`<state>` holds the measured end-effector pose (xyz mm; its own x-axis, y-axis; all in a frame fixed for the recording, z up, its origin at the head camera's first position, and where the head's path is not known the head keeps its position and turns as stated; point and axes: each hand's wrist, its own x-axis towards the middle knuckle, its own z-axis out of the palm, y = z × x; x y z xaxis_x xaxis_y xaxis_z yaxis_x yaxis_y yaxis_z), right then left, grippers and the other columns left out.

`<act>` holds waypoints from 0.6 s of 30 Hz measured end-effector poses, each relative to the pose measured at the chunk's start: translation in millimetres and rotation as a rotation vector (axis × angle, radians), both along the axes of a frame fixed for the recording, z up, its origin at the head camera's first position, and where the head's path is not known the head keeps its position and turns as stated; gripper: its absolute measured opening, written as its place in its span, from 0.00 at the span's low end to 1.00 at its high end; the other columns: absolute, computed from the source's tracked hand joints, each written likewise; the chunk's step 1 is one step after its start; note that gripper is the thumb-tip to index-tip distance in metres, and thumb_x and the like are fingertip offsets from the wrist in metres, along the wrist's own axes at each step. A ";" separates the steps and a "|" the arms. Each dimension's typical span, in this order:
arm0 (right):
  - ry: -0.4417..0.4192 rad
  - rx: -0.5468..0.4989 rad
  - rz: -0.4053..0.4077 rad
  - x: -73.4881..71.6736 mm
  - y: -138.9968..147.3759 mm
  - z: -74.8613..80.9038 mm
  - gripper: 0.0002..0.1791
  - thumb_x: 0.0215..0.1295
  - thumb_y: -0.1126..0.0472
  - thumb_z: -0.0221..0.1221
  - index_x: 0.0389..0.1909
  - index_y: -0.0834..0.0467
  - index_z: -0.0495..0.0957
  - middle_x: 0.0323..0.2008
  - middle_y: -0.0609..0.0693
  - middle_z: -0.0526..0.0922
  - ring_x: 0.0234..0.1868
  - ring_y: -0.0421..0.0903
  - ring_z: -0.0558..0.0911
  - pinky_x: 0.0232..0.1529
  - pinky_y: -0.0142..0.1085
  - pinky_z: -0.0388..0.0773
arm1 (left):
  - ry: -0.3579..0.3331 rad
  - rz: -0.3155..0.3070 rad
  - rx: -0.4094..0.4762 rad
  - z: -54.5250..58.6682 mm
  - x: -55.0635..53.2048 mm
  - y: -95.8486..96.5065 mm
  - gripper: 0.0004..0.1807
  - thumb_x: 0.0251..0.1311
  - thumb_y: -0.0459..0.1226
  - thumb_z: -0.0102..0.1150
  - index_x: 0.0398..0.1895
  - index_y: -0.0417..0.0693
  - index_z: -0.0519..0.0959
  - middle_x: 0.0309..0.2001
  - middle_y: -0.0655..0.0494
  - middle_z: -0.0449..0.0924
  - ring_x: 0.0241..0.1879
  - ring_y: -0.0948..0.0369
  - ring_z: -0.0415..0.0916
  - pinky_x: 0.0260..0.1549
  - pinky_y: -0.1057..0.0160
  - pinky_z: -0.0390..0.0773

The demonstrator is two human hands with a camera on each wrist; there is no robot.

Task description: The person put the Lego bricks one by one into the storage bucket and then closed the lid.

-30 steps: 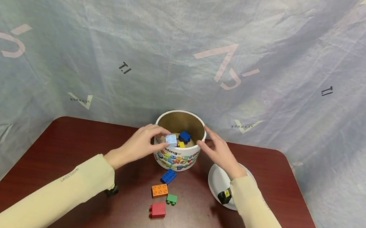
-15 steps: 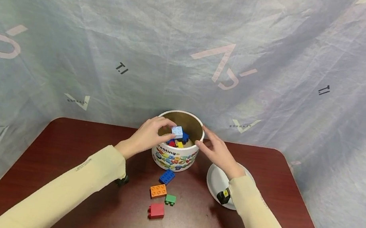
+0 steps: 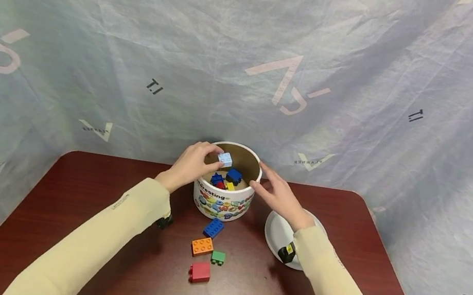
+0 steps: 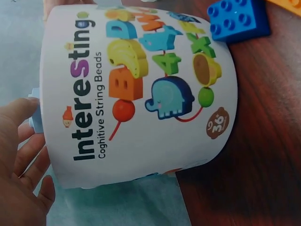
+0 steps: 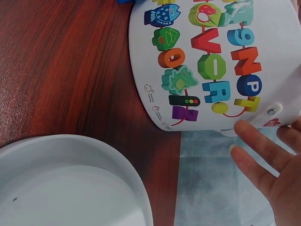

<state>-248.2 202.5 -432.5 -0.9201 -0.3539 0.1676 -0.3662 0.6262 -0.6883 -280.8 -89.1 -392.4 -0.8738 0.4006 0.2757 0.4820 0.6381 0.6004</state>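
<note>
My left hand [image 3: 191, 163] pinches a light blue toy brick [image 3: 225, 159] between thumb and fingers, over the mouth of a round white tub [image 3: 221, 206]. In the left wrist view, the light blue brick [image 4: 35, 110] peeks out past the tub's rim, mostly hidden behind it. My right hand [image 3: 277, 194] rests at the tub's right side with fairly straight fingers; the right wrist view has its fingertips [image 5: 242, 128] against the outer wall. Inside the tub lie a dark blue brick [image 3: 233, 176], a second blue piece [image 3: 217, 180], and small red and yellow bits.
In front of the tub lie a blue brick [image 3: 213, 228], an orange brick [image 3: 202, 246], a green brick [image 3: 218, 257] and a red brick [image 3: 200, 272]. A shallow round white dish [image 3: 275, 232] sits under my right forearm. A grey cloth [image 3: 209, 85] hangs behind the table.
My left hand has carried the light blue brick from the tub's front rim up and farther back over its opening. More pieces inside now show. The right hand has stayed at the tub.
</note>
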 end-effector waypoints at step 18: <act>-0.006 0.001 -0.006 0.8 -0.9 -0.5 0.42 0.76 0.43 0.59 0.84 0.51 0.53 0.69 0.60 0.74 0.57 0.55 0.84 0.57 0.50 0.82 | -0.012 0.010 -0.050 -1.6 -5.4 10.0 0.23 0.72 0.45 0.65 0.64 0.44 0.81 0.56 0.48 0.83 0.57 0.49 0.76 0.59 0.46 0.76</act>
<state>-247.4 201.6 -432.9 -0.9234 -0.3482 0.1616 -0.3581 0.6294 -0.6897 -286.2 -79.1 -394.0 -0.8810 0.4050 0.2445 0.4682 0.6724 0.5733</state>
